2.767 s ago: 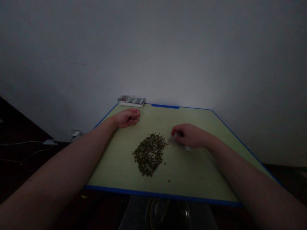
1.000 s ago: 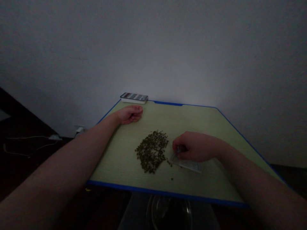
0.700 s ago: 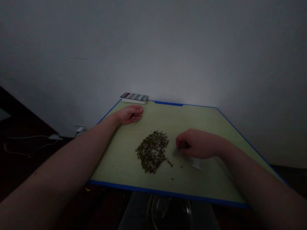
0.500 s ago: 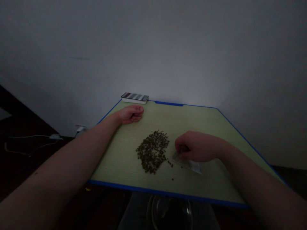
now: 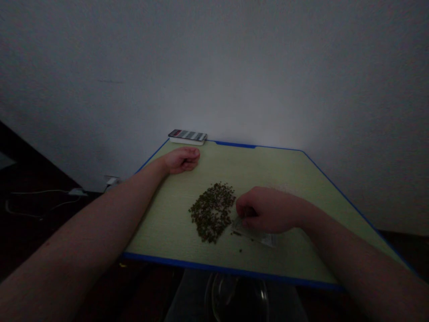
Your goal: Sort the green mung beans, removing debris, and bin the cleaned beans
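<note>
Right, so it all hinges on the narrow bit of counter [image 5: 268, 167] between the right hand [image 5: 268, 210] and the pile of small dark bits [image 5: 210, 213]: the pile lies to the left of the right fingers, just beside them, a little left of the counter's middle and closer to its near edge than its far one. And look at its line, longer from far to near than across, leaning slightly, its near end towards the near-left corner. The right hand is clearly the closer; the left hand [image 5: 182, 161] rests well apart, up by the far-left corner, fingers folded in together, nothing showing in them. Over on the right, the fingers are clamped on a clear flat piece [image 5: 263, 238], its long side slanting rightward towards the near edge, its left tip by the pile, though whether they touch I can't tell. It's thin, see-through, with a pale glare. The pile? Brownish green, grainy, loosely spread, with a stray bit [image 5: 240, 251] nearer the near edge.
</note>
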Demonstrator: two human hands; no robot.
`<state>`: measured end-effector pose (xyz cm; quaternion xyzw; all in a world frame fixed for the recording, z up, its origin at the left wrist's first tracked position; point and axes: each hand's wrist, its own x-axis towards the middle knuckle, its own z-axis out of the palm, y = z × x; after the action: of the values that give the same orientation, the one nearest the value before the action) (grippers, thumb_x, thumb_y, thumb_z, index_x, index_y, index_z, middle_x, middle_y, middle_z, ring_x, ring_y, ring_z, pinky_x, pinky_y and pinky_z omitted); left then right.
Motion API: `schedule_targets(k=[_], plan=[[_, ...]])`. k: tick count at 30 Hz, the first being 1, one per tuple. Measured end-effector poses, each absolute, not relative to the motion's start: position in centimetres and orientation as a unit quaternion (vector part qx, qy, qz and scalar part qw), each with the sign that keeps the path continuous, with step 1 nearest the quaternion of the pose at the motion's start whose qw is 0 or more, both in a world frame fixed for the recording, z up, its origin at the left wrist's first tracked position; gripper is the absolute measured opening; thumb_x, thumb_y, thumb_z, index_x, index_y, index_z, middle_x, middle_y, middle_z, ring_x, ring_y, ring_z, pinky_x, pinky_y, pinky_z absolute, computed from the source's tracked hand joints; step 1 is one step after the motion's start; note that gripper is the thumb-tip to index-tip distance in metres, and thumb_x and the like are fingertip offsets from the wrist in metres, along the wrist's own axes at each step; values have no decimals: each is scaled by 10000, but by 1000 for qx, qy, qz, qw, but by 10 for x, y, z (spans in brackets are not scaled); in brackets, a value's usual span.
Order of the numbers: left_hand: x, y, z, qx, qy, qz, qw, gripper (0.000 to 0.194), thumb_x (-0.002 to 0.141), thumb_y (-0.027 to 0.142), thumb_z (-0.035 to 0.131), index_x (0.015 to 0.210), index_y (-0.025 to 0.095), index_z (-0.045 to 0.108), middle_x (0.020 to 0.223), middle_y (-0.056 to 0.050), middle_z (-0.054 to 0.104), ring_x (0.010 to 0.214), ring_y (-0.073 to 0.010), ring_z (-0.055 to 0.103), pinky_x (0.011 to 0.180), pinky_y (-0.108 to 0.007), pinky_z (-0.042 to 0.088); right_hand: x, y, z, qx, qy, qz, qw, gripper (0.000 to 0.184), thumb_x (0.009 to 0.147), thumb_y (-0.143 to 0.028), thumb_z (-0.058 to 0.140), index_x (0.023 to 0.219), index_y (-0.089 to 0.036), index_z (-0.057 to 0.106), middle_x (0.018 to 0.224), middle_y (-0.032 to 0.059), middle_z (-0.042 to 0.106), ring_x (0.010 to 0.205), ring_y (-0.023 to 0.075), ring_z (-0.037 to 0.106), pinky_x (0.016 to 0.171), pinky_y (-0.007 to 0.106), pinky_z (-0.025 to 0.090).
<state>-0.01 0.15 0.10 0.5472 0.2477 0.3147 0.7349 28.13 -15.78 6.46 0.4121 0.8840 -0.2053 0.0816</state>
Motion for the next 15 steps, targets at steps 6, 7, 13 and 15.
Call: schedule_targets(k=[6,7,13,15], plan=[[0,1,1,547,247,312,736,327,720,243,779,612,156,483,507,72,311,388,-40,270,344,-144,206,277,-164,69,439,879,-160,96,140,707,-182,582,792,-195,693,680,19,666,563,135,522,512,259,299],[0,1,1,546,248,313,736,331,706,247,792,612,155,487,505,73,312,387,-40,270,343,-145,201,277,-163,70,448,875,-157,101,142,705,-189,584,793,-195,695,685,25,671,566,140,524,509,261,300],[0,1,1,544,257,317,733,334,705,245,792,612,158,483,511,77,305,392,-37,272,351,-144,201,286,-156,68,505,844,-139,113,142,696,-194,592,786,-196,702,720,47,690,608,165,563,516,275,319],[0,0,1,546,255,316,733,334,707,240,787,610,159,478,509,77,305,392,-37,268,353,-145,198,289,-152,67,508,843,-142,107,150,700,-182,586,794,-192,702,708,42,688,602,161,566,517,275,325]])
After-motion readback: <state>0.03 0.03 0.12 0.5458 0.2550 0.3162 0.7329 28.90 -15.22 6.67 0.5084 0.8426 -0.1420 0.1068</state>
